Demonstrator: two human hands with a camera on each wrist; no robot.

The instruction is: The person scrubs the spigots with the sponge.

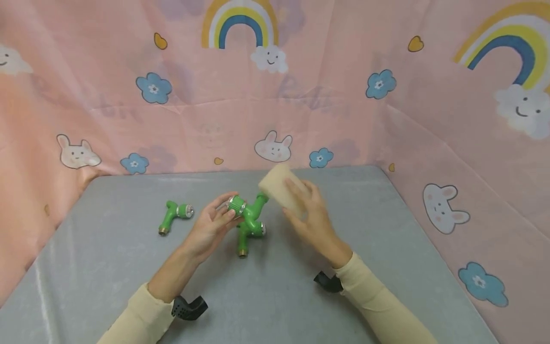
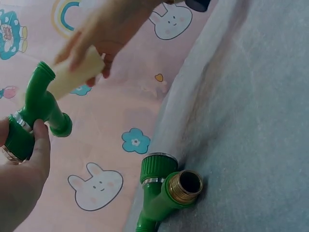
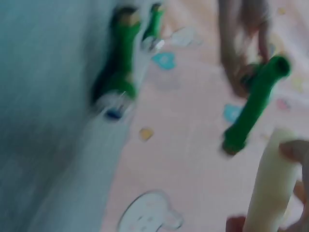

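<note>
My left hand point(image 1: 216, 217) grips a green Y-shaped hose fitting point(image 1: 249, 206) by its collar, lifted above the grey table point(image 1: 107, 267). My right hand point(image 1: 307, 210) holds a beige sponge block point(image 1: 279, 187) right by the fitting's threaded end; contact is unclear. The left wrist view shows the held fitting point(image 2: 38, 104), the sponge point(image 2: 72, 77) and the right hand point(image 2: 111, 29). The blurred right wrist view shows the sponge point(image 3: 273, 186) and the held fitting point(image 3: 256, 106). A second green fitting point(image 1: 251, 235) with a brass end lies under the hands.
A third green fitting point(image 1: 174, 215) lies on the table to the left. The second fitting point(image 2: 164, 193) shows its brass mouth in the left wrist view. A pink cartoon-print cloth point(image 1: 301, 105) walls the table at the back and both sides.
</note>
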